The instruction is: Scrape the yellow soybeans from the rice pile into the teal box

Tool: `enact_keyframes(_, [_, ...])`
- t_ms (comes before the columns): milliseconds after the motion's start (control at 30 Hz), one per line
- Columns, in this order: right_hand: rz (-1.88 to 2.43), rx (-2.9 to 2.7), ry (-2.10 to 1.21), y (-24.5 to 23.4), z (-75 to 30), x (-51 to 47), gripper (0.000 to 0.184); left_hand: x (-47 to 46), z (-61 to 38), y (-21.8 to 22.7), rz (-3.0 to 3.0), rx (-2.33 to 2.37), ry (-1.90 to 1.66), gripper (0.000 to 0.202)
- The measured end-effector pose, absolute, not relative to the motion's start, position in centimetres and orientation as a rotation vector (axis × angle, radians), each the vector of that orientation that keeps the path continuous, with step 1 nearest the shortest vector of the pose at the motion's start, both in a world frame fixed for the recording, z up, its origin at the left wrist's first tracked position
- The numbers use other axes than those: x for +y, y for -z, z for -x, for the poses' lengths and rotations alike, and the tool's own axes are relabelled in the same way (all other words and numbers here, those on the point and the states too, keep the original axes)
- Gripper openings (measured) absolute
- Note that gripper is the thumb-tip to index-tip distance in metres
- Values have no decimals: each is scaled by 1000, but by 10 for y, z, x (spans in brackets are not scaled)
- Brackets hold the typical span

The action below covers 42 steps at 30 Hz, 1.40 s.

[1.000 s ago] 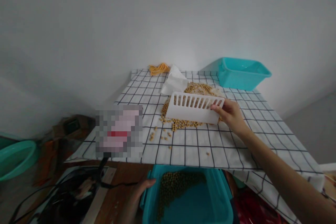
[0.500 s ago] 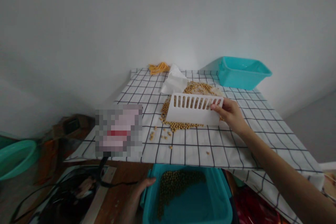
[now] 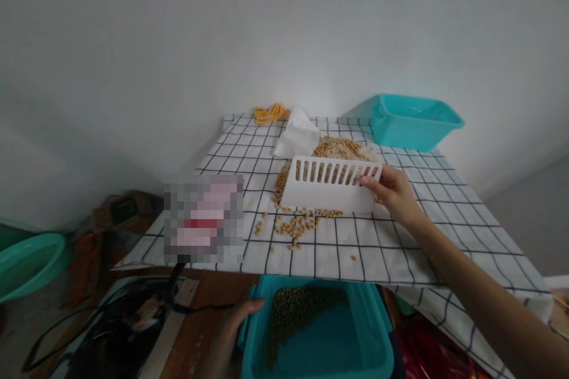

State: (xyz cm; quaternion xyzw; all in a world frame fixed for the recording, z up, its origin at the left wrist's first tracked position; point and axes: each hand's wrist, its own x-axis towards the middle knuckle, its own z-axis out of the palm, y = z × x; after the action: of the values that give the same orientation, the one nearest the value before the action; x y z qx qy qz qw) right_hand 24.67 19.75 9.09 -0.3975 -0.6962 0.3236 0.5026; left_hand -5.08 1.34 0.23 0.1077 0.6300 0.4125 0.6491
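Note:
My right hand (image 3: pixel 392 189) grips the right end of a white slotted plastic panel (image 3: pixel 329 186), held on edge on the checked tablecloth (image 3: pixel 391 243). A heap of soybeans (image 3: pixel 338 150) lies behind the panel, and loose beans (image 3: pixel 293 225) are scattered in front of it. Below the table's front edge, my left hand (image 3: pixel 237 318) holds the left rim of a teal tub (image 3: pixel 320 331) with beans in its bottom; only a thumb and part of the palm show.
A second teal tub (image 3: pixel 415 121) stands at the table's back right. White tissue (image 3: pixel 297 136) and a yellow bundle (image 3: pixel 270 113) lie at the back. A blurred-out patch (image 3: pixel 203 219) sits at front left. A green basin (image 3: pixel 26 263) and cables (image 3: pixel 133 308) are down on the left.
The panel has shifted slightly, and more beans have rolled out in front of it toward the table's front edge. My left hand and the tub have stayed put.

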Motion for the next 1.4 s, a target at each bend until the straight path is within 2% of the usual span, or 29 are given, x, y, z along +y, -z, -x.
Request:
enact_keyframes(100, [958,-1683,-778,-91,-247,198,20,17,49,-5,15,1299,-851,20])
enact_keyframes(233, [960,-1660,-754,-91,-246,199,21,18,49,-6,71,1320,-889,17])
enact_keyframes(567, [969,-1731,-766,-93,-248,195,21,4,59,0,-251,1456,-1032,40])
enact_keyframes(667, [965,-1755,-780,-93,-248,195,22,8,53,-10,-205,1416,-908,31])
enact_keyframes(767, [965,-1775,-771,-93,-249,195,23,9,50,-14,-254,1452,-938,24])
enact_keyframes(967, [955,-1786,-805,-94,-249,192,24,8,59,2,-287,1507,-962,13])
enact_keyframes(1400, [933,-1772,-907,-99,-245,189,24,7,76,33,-387,1552,-1019,17])
